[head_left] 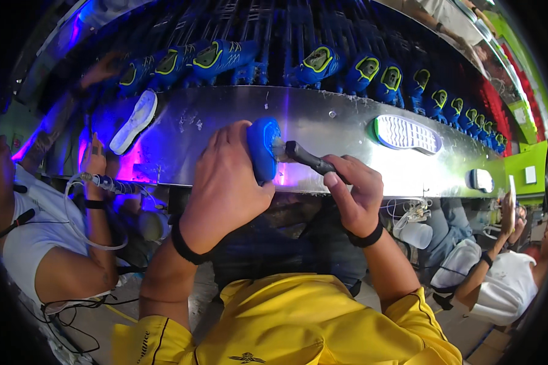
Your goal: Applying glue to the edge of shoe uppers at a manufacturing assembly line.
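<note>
Over the metal bench, my left hand [228,179] is wrapped round a blue shoe part [263,151], an upper or a sole; the hand hides most of it, so I cannot tell which. Its rounded edge faces right. In my right hand [359,191], thumb and fingers pinch the dark handle of a brush [313,159]. The brush's pale tip touches, or nearly touches, the blue face between my hands.
A metal bench [219,106] runs across, carrying a white sole [134,121] at left and a white treaded sole [407,134] at right. Behind it, several blue shoes [225,56] hang in a rack. Co-workers sit on both sides; a coiled hose [106,182] hangs at left.
</note>
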A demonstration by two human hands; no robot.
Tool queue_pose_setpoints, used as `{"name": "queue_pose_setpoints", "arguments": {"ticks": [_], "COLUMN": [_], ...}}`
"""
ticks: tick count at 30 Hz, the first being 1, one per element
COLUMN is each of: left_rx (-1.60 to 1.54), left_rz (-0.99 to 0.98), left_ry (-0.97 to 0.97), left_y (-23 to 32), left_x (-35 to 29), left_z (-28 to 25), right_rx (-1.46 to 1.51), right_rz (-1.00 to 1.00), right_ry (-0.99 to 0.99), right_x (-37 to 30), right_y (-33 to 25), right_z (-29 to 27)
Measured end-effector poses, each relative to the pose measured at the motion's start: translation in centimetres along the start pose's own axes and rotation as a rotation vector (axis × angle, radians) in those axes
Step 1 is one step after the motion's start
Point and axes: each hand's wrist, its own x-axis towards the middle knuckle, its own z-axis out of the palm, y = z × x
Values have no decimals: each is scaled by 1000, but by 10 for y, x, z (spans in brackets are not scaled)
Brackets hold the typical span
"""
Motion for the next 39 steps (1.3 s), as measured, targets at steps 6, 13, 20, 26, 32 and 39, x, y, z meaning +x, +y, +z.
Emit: {"name": "queue_pose_setpoints", "arguments": {"ticks": [6,13,20,26,32,39], "left_rx": [-37,-136,-137,-388,-941,-1157], "left_rz": [-35,-195,-115,-102,-282,-316], "left_ry": [-106,-234,-215,-69,-133,-228], "left_y": [-12,-26,-61,-83,-66,-40], "left_x": [13,23,17,1,-33,-42], "left_z": [-10,-20,-18,-8,9,-5], "right_rx": [113,249,80,124,100,-46], "right_rz": [24,172,248,475,377,138], "right_ry": [44,70,7,-23,-7,19], "right_x": [-3,-23,-33,-29,-11,-22], "right_y": [17,38,37,10,-23,-23], "right_z": [27,54,53,36,23,20]}}
